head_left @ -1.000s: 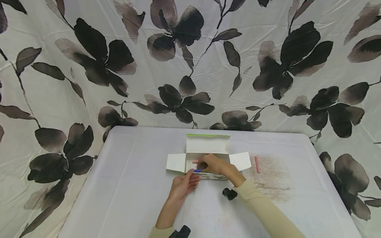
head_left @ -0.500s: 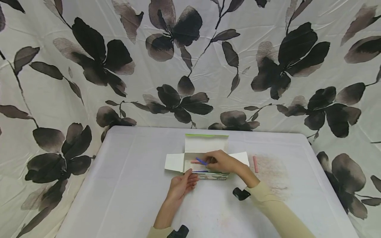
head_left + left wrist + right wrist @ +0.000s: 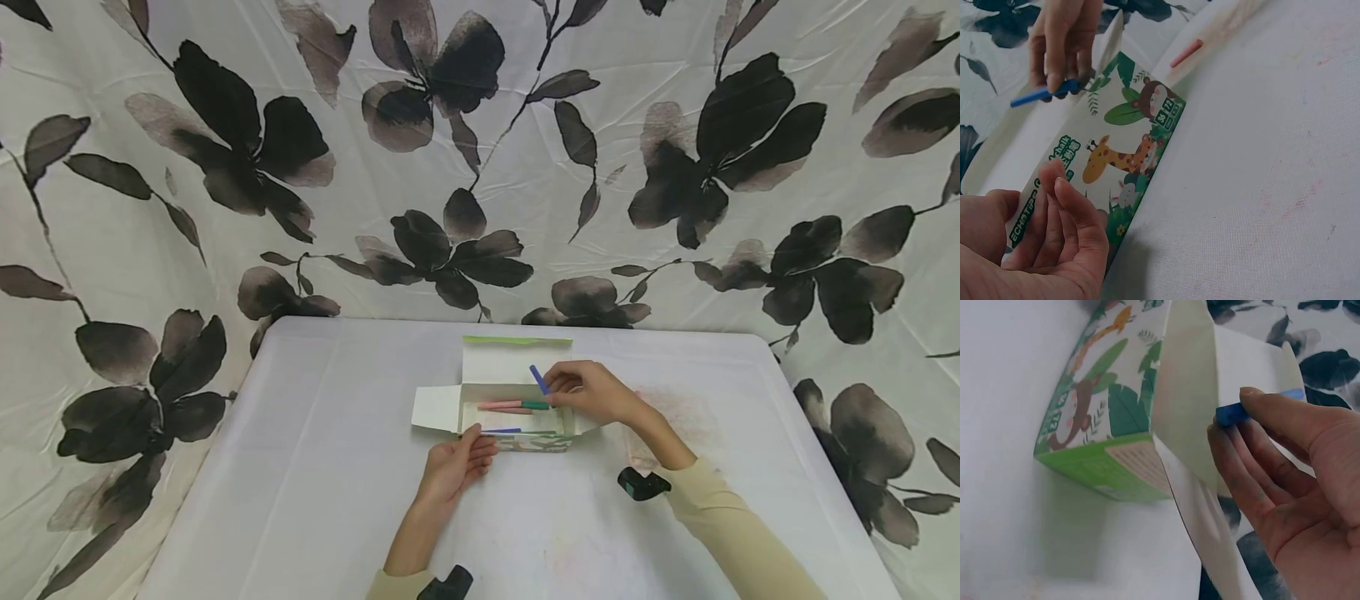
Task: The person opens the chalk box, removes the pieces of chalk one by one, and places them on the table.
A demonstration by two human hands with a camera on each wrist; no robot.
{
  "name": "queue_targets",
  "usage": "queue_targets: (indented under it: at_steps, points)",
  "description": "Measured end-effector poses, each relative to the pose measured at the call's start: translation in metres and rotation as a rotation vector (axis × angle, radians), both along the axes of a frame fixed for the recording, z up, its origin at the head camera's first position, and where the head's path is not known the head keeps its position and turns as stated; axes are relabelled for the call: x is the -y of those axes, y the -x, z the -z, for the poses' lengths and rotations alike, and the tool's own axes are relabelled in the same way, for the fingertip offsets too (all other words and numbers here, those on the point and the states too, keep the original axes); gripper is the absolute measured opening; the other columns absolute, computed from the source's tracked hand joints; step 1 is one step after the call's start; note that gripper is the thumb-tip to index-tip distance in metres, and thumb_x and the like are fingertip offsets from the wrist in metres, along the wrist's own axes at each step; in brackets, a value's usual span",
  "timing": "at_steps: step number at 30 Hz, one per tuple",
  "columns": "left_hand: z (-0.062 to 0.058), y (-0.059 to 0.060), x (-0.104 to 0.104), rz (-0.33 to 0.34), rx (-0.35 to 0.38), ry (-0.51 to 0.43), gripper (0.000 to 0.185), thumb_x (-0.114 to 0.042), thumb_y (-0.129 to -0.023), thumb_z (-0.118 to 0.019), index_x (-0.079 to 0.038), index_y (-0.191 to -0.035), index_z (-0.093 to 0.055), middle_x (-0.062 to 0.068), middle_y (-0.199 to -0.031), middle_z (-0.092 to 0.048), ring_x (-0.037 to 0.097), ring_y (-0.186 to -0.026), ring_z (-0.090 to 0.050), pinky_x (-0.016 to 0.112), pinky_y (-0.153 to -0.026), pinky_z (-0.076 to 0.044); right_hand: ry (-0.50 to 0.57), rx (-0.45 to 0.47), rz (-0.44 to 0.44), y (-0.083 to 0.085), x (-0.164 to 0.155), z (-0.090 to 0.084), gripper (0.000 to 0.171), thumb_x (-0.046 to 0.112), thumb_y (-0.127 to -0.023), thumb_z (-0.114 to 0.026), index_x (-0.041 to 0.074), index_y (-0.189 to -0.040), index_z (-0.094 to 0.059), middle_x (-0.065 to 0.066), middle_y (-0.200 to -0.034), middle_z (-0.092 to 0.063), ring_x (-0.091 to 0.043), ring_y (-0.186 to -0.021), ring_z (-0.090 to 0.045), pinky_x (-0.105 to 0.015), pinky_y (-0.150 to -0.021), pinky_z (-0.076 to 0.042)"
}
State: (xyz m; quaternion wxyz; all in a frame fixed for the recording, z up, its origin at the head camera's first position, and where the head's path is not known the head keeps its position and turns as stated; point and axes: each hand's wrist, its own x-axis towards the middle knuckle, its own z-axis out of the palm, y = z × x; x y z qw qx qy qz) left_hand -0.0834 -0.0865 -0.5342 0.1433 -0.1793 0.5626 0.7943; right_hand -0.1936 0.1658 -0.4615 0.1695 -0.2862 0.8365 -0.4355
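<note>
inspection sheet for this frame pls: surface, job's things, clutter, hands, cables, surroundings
Surface: white table, reddish chalk smudge at right.
Job's things: open chalk box with pink and green sticks inside; blue chalk lifted above it.
Clutter: one pink chalk lying beyond the box.
Hands: right hand pinches the blue chalk; left hand rests against the box front.
Cables: nothing seen.
Surroundings: floral fabric backdrop.

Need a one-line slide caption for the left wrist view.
Left hand steadies the animal-print chalk box while the right hand pinches a blue chalk stick above it.
</note>
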Motion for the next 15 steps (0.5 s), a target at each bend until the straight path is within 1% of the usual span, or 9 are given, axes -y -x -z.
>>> queue_targets:
  at_steps: [4,10,13,15]
  points:
    - [0.000,0.000,0.000,0.000,0.000,-0.002,0.049,-0.031,-0.105,-0.061,0.016,-0.116,-0.065,0.007,-0.092,-0.075,0.006,-0.076,-0.066,0.017,-0.066,-0.055,0.019,0.027,0.055,0.001,-0.012,-0.002,0.023,0.012,-0.096,-0.075,-0.002,-0.113,-0.070,-0.007,-0.099,-0.071,-0.021,-0.094,-0.067,-0.030,-0.085,-0.057]
    - [0.000,-0.001,0.000,0.003,0.000,-0.004,0.049,-0.031,-0.106,-0.060,0.016,-0.115,-0.065,0.007,-0.092,-0.075,0.007,-0.077,-0.067,0.017,-0.067,-0.055,0.029,0.015,0.117,0.002,-0.033,-0.005,0.027,0.014,-0.097,-0.074,-0.002,-0.117,-0.069,-0.010,-0.104,-0.071,-0.024,-0.098,-0.068,-0.036,-0.089,-0.057]
    - [0.000,0.000,0.000,0.001,0.001,-0.002,0.049,-0.032,-0.106,-0.061,0.016,-0.115,-0.065,0.008,-0.093,-0.075,0.007,-0.077,-0.067,0.018,-0.067,-0.056,0.042,0.023,0.147,0.001,-0.043,-0.008,0.029,0.014,-0.097,-0.073,-0.004,-0.119,-0.068,-0.012,-0.106,-0.072,-0.025,-0.099,-0.069,-0.034,-0.088,-0.057]
    - [0.001,0.000,0.000,0.001,0.004,0.000,0.049,-0.032,-0.105,-0.061,0.016,-0.115,-0.065,0.008,-0.093,-0.075,0.007,-0.077,-0.067,0.018,-0.067,-0.056,0.044,0.036,0.173,0.001,-0.049,-0.010,0.031,0.015,-0.098,-0.073,-0.004,-0.121,-0.067,-0.012,-0.107,-0.072,-0.025,-0.100,-0.069,-0.030,-0.086,-0.057]
